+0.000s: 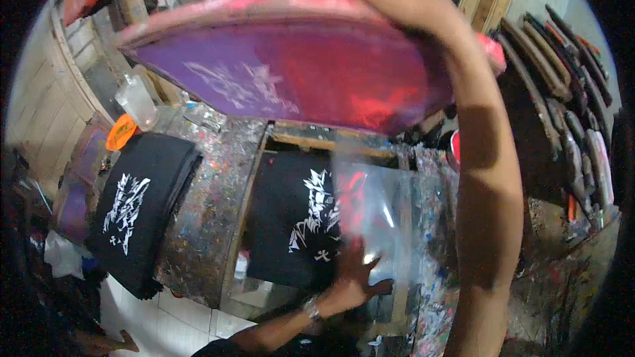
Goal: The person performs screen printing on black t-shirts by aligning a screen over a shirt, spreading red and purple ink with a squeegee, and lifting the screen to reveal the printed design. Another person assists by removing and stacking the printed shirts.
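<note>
My right hand (410, 0) is closed round the far upper edge of a screen-printing frame (218, 10), holding it tilted up above the table. The frame's pink edges surround a purple and red mesh (258, 73) with a pale jagged design. My left hand (360, 274) is low over the near edge of a clear plastic sheet (390, 211), with its thumb and fingers apart; the fingertips are blurred. Beside and partly under the sheet lies a black fabric piece (278, 211) with a white jagged print. Whether my left hand presses on the sheet or the fabric is unclear.
A stack of black printed fabric pieces (169, 165) lies left on the paint-spattered table (205, 225). Behind it are an orange container (121, 133) and a translucent jug (135, 102). Several frames (549, 59) lean along the right wall. A hand or foot (116, 344) shows at lower left.
</note>
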`<act>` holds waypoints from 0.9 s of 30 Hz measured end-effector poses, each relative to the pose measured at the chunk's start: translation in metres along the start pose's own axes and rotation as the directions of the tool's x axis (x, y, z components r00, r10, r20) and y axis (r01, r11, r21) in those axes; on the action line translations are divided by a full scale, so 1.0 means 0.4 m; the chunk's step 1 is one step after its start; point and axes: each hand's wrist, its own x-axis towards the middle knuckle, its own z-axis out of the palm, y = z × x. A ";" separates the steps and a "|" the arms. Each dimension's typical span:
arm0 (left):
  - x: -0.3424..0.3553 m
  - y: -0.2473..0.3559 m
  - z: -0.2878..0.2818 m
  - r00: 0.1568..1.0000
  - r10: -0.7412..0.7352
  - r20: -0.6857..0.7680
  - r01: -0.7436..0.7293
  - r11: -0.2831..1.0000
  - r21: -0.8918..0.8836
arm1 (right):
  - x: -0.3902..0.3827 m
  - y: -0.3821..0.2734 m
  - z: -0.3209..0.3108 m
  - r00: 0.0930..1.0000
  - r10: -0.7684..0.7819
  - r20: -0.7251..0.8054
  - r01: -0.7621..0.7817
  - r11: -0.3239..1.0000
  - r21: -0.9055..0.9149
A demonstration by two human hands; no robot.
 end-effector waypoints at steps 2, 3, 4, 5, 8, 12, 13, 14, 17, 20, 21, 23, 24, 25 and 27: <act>0.046 0.068 -0.057 0.925 0.336 0.177 -0.064 0.598 -0.799 | -0.102 -0.094 -0.071 0.993 0.117 0.006 -0.117 0.993 -0.021; 0.034 0.043 -0.134 0.865 0.410 -0.289 -0.472 0.860 -0.192 | -0.149 -0.139 -0.082 0.994 0.105 0.025 -0.105 0.994 -0.014; 0.009 0.124 -0.259 0.702 0.348 -0.621 -0.485 0.872 -0.060 | -0.201 -0.163 -0.081 0.991 0.118 0.062 -0.116 0.993 -0.031; 0.004 0.085 -0.361 0.557 0.474 -0.682 -0.396 0.873 0.283 | -0.252 -0.196 -0.079 0.989 0.131 0.073 -0.132 0.991 0.005; -0.066 0.033 -0.558 0.546 0.450 -0.706 0.293 0.687 0.665 | -0.468 -0.275 -0.016 0.999 0.021 -0.041 -0.019 0.998 0.060; -0.217 -0.206 -0.451 0.827 0.496 -0.264 -0.179 0.678 0.713 | -0.763 -0.340 0.159 0.973 -0.163 -0.162 0.181 0.978 0.107; -0.253 -0.239 -0.394 0.899 0.402 -0.174 -0.171 0.689 0.704 | -0.833 -0.331 0.220 0.984 -0.120 0.133 0.106 0.988 0.108; -0.287 -0.315 -0.337 0.909 0.388 -0.154 -0.184 0.704 0.686 | -0.877 -0.335 0.287 0.911 -0.083 0.405 0.036 0.992 0.124; -0.317 -0.427 -0.253 0.914 0.378 -0.147 -0.210 0.751 0.626 | -0.945 -0.344 0.359 0.850 -0.113 0.514 -0.006 0.975 0.224; -0.314 -0.448 -0.222 0.920 0.333 -0.206 -0.158 0.796 0.584 | -1.050 -0.380 0.398 0.820 -0.172 0.546 0.071 0.977 0.200; -0.313 -0.451 -0.220 0.927 0.328 -0.184 -0.166 0.794 0.584 | -1.064 -0.373 0.440 0.928 -0.252 0.274 0.218 0.964 0.150; -0.303 -0.431 -0.220 0.927 0.333 -0.170 -0.179 0.795 0.580 | -1.028 -0.294 0.539 0.944 -0.329 0.031 0.329 0.944 0.002; -0.310 -0.414 -0.231 0.916 0.354 -0.190 -0.174 0.777 0.606 | -0.941 -0.277 0.557 0.955 -0.296 -0.001 0.296 0.955 -0.012; -0.309 -0.406 -0.243 0.900 0.385 -0.206 -0.179 0.755 0.631 | -0.851 -0.237 0.599 0.966 -0.257 0.005 0.257 0.965 -0.041; -0.308 -0.438 -0.224 0.912 0.367 -0.181 -0.192 0.774 0.603 | -0.704 -0.127 0.701 0.983 -0.173 0.063 0.180 0.975 -0.129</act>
